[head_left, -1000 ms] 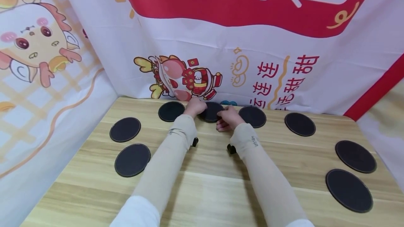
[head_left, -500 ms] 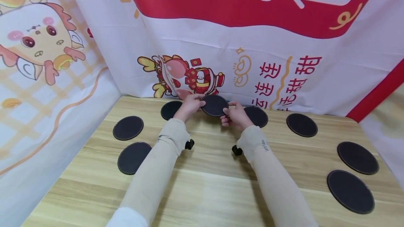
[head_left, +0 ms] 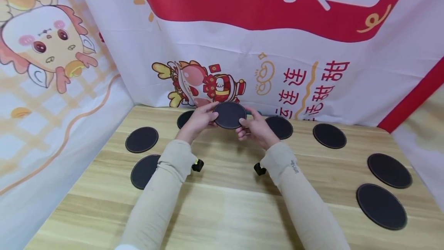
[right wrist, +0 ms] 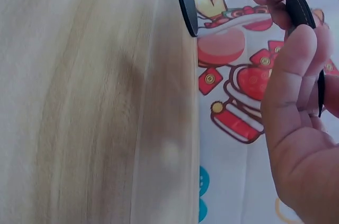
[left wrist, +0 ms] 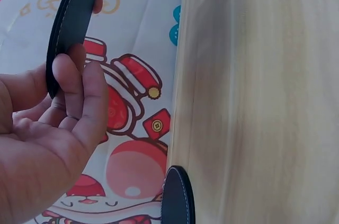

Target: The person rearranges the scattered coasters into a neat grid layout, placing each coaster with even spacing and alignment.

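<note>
A round black coaster (head_left: 230, 115) with a stitched rim is held up off the table near its back edge. My left hand (head_left: 198, 122) pinches its left side between thumb and fingers, and my right hand (head_left: 258, 129) grips the lower right side. From the left wrist, the coaster (left wrist: 71, 28) appears almost edge-on, tilted, with the left hand (left wrist: 58, 118) at its lower end. The right wrist view has my right fingers covering much of the coaster (right wrist: 300, 9). Another coaster (head_left: 185, 119) lies partly behind the left hand, and one more (head_left: 280, 127) lies just right of the right hand.
More black coasters lie along the wooden table (head_left: 222, 211): two at the left, one (head_left: 141, 139) behind the other (head_left: 143, 171), and others at the right (head_left: 329, 135). A printed cloth (head_left: 215, 41) hangs right behind the table's back edge.
The coaster has risen off the tabletop, lifted by both hands, and has come slightly left in the last half second. The left hand's thumb now shows on its top face.
</note>
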The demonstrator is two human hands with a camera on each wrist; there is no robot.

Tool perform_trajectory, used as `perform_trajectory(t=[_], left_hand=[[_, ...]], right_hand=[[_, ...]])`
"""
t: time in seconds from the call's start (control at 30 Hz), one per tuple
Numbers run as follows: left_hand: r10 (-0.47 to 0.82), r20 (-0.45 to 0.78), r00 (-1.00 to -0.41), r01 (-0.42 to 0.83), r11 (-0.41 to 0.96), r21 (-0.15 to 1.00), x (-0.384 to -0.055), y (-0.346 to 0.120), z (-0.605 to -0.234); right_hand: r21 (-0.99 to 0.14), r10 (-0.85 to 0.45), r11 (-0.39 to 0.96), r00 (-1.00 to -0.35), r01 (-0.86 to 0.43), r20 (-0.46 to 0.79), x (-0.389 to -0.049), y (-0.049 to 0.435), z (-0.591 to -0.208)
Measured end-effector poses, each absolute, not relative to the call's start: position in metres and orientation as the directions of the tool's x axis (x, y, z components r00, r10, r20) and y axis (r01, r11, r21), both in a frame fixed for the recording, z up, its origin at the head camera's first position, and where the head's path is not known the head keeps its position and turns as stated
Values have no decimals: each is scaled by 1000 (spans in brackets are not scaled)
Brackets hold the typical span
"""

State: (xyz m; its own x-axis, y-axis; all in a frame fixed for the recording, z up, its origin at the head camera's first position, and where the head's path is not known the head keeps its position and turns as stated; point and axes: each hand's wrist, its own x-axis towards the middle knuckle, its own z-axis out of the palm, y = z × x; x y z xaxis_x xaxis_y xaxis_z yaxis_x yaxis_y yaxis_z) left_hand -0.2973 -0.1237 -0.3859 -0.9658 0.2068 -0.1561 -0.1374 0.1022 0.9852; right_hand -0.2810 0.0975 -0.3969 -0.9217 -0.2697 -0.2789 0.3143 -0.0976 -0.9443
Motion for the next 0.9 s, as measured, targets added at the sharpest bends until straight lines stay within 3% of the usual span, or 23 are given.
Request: perform_trajectory(t=[0.37,0.9], left_hand=[[122,-124,-985,-101,179,979,-274,-143,-384],[147,-113,-983,-48,389,920,-255,-164,-388]], right_hand=[[-958,-327,-48,-911,281,-251,-267,75,-397],[-974,-307,34,-925,226,-226,-254,50,-400]])
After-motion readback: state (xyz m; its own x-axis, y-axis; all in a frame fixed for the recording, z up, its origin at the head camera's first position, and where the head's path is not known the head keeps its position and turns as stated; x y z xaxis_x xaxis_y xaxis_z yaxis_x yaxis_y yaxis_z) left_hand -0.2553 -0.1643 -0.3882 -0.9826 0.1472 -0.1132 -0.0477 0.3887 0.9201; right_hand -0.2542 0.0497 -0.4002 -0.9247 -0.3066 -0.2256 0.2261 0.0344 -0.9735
